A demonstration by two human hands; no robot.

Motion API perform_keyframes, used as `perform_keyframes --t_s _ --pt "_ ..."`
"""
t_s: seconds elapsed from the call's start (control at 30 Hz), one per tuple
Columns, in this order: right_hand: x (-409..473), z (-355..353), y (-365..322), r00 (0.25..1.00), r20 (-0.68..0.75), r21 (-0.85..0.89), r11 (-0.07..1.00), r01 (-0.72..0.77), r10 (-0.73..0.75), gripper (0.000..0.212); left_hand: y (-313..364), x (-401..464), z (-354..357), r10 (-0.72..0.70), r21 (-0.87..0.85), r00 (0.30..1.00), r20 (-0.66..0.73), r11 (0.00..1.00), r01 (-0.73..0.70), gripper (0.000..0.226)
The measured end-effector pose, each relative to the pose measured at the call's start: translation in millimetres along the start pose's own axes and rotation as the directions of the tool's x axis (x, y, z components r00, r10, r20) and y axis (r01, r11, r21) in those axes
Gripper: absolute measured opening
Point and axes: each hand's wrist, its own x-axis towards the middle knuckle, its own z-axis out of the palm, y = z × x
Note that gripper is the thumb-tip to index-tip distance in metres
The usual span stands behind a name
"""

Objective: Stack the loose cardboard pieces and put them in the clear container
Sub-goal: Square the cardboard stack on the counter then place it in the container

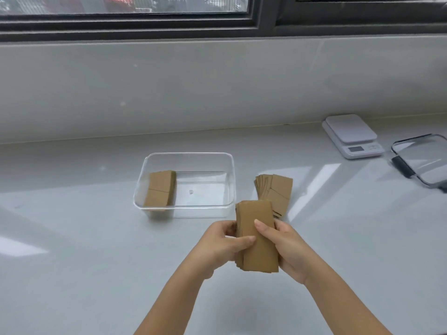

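Note:
A stack of brown cardboard pieces (254, 213) is held upright above the counter, just in front of the clear container's right front corner. My left hand (222, 247) grips its left edge and my right hand (287, 247) grips its right edge. The clear container (188, 154) stands on the counter beyond my hands. Inside it, against the left wall, a cardboard stack (159, 188) leans upright. A fanned pile of loose cardboard pieces (278, 192) lies on the counter to the right of the container.
A white kitchen scale (350, 135) sits at the back right. A clear lid with a dark clip (425, 163) lies at the right edge. The pale counter (84, 238) ends at a low wall under a window.

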Motion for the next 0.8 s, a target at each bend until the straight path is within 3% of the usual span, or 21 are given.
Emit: perform_keyframes --t_s 0.13,0.23,0.37,0.6,0.7,0.8 --pt "3 -44 -7 0.999 -0.045 0.005 1.0 0.005 -0.004 0.039 8 37 30 -0.059 -0.029 0.994 0.091 0.998 0.062 0.041" --pt "13 -68 -16 0.99 -0.137 0.038 0.999 0.026 -0.021 0.05 20 62 46 -0.08 -0.039 0.996 0.047 0.996 0.082 0.036" --pt "43 -92 -31 0.961 -0.274 0.024 0.999 0.045 -0.036 0.037 35 105 61 -0.047 0.093 0.998 -0.046 0.994 0.051 0.021" --pt "109 -93 -33 0.91 -0.415 -0.041 0.999 -0.008 -0.01 0.033 39 159 62 -0.032 0.244 0.966 -0.256 0.965 0.097 0.04" --pt "122 -87 -28 0.857 -0.514 -0.203 0.974 -0.103 -0.017 0.034 38 171 61 -0.059 0.361 0.933 -0.356 0.912 0.195 0.04" --pt "127 -89 -26 0.852 -0.522 -0.265 0.957 -0.114 -0.044 0.044 26 179 64 -0.088 0.393 0.934 -0.348 0.89 0.23 0.05"
